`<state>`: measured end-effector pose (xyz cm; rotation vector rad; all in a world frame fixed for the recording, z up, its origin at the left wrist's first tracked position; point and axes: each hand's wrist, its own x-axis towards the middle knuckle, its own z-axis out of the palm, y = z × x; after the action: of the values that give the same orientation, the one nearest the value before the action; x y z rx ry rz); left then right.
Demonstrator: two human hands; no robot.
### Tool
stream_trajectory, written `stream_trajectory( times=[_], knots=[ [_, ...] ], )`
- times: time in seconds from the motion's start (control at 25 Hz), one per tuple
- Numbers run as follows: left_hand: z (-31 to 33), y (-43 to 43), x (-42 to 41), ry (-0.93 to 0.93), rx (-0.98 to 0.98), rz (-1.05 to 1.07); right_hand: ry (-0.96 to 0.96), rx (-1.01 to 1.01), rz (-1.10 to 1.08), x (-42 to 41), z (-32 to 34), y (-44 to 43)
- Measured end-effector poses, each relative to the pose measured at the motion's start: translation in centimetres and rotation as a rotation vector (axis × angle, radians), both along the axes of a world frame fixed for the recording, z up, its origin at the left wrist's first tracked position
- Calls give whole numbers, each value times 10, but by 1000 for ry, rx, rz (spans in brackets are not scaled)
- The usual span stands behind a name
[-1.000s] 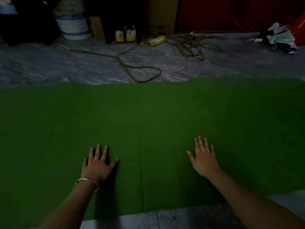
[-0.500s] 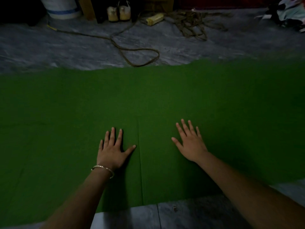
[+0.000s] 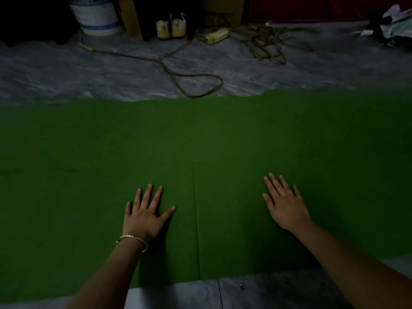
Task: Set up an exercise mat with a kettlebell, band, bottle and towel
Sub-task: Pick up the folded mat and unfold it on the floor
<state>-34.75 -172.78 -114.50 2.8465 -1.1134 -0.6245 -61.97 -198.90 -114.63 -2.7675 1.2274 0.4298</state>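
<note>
A green exercise mat (image 3: 223, 134) lies unrolled across the grey floor from the left edge of the view to the right. A straight crease runs down its near middle. My left hand (image 3: 146, 214), with a metal bangle on the wrist, rests flat on the mat just left of the crease, fingers spread. My right hand (image 3: 284, 202) lies flat on the mat to the right of the crease, fingers apart. Neither hand holds anything. No kettlebell, band, bottle or towel is in view.
Beyond the mat a brown rope (image 3: 196, 85) loops over the floor, with a tangled pile of rope (image 3: 265, 43) and a yellowish block (image 3: 217, 35) behind it. A white bucket (image 3: 95, 15), a pair of shoes (image 3: 171, 26) and crumpled cloth (image 3: 392, 21) sit along the back.
Both hands have slid over the mat, first toward the crease, then apart again. The right hand is now farther right. The view tilted down, then back up a little.
</note>
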Motion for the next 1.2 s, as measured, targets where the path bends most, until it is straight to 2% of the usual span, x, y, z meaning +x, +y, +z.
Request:
stream_trajectory(
  times=[0.48, 0.6, 0.68, 0.8, 0.88, 1.04, 1.12, 1.2],
  knots=[
    [14, 11, -12, 64, -1, 24, 0, 68, -101, -14, 6, 21],
    [40, 3, -2, 59, 1, 2, 5, 39, -37, 1, 25, 21],
    [80, -6, 7, 27, -13, -13, -21, 31, -16, 19, 60, 21],
    [174, -17, 19, 9, -89, -7, -88, 31, 9, 54, 156, 26],
    [241, -19, 21, 69, -166, 60, -148, 36, 19, 74, 231, 32],
    [422, 1, 15, 263, -390, 265, -300, 45, 82, 95, 431, 52],
    [518, 20, 8, 367, -494, 389, -362, 85, 48, 102, 533, 64],
    [602, 41, -1, 401, -560, 444, -414, 134, 32, 109, 619, 79]
  ],
)
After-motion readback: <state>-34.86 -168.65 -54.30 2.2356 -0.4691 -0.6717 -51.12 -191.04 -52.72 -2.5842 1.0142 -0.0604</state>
